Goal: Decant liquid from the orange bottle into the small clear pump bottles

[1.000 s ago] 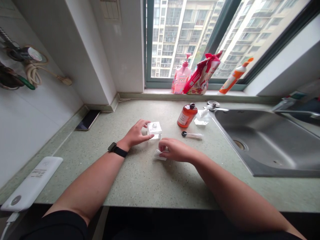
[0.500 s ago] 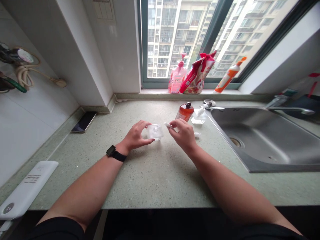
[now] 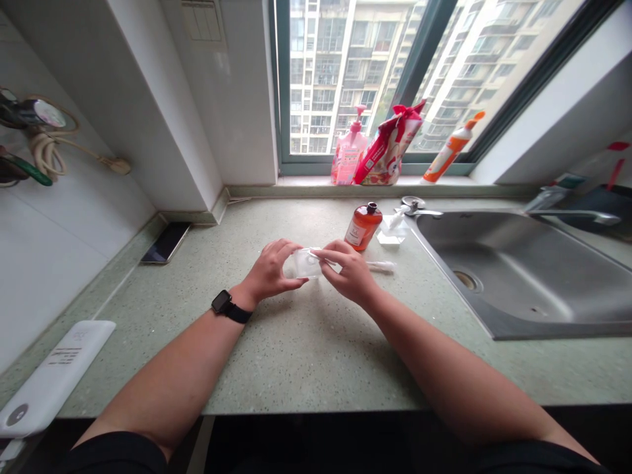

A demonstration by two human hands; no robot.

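My left hand (image 3: 270,270) is closed around the left side of a clear, square glass bottle (image 3: 303,263), thumb on the near edge and fingers on the far one. The bottle is tipped, with its top turned toward me. Pinched in my right hand (image 3: 351,271) is a folded white tissue (image 3: 326,259), which meets the right part of the bottle's top. Behind my right hand stands an amber bottle (image 3: 364,228) with a white label and a dark neck. A clear dropper (image 3: 384,266) lies on the counter, its black end hidden by my right hand.
Right of the amber bottle sits a white tissue pack (image 3: 392,234). A steel sink (image 3: 533,276) fills the right side. A phone (image 3: 166,242) and a white power bank (image 3: 56,368) lie at left. A pink pump bottle (image 3: 348,157), red bag (image 3: 390,148) and orange-white bottle (image 3: 448,155) line the sill.
My right hand has lifted the tissue from the counter and brought it to the glass bottle. The left hand keeps its hold, and the bottle has tilted toward me. The view has shifted slightly.
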